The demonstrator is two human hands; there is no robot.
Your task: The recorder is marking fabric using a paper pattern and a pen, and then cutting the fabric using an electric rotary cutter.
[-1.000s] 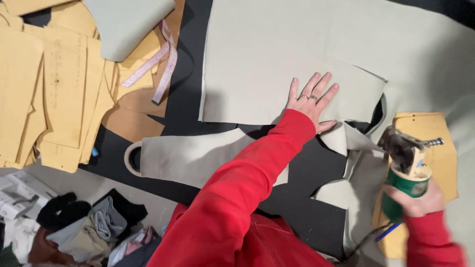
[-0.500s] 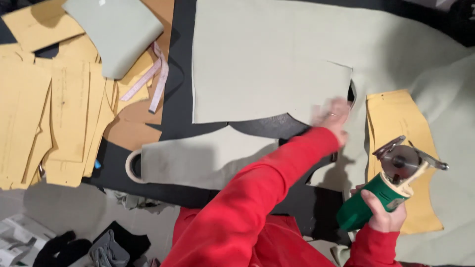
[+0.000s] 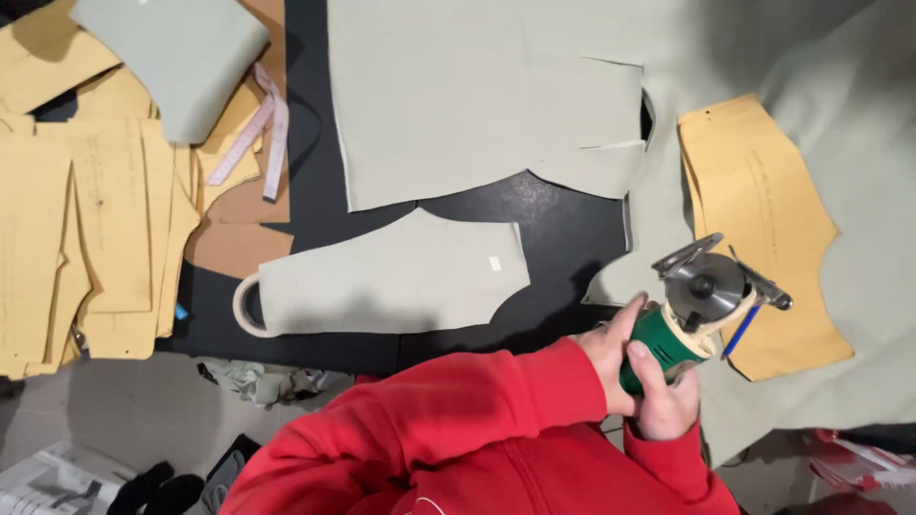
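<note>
Yellow paper patterns (image 3: 86, 210) lie stacked at left under a measuring tape (image 3: 256, 129); a tape roll (image 3: 246, 307) and a blue pen (image 3: 739, 331) rest on the desk (image 3: 310, 215).

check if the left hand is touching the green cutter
Touching. The head view shows the left hand wrapped against the green body of the rotary cutter, beside the right hand, which grips it too.

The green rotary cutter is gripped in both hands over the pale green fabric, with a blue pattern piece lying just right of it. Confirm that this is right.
One detail is wrong: the pattern piece is yellow paper, not blue; only a pen beside it is blue. The head view shows this. The rest stands: the left hand and right hand both grip the green rotary cutter over the pale green fabric.
</note>
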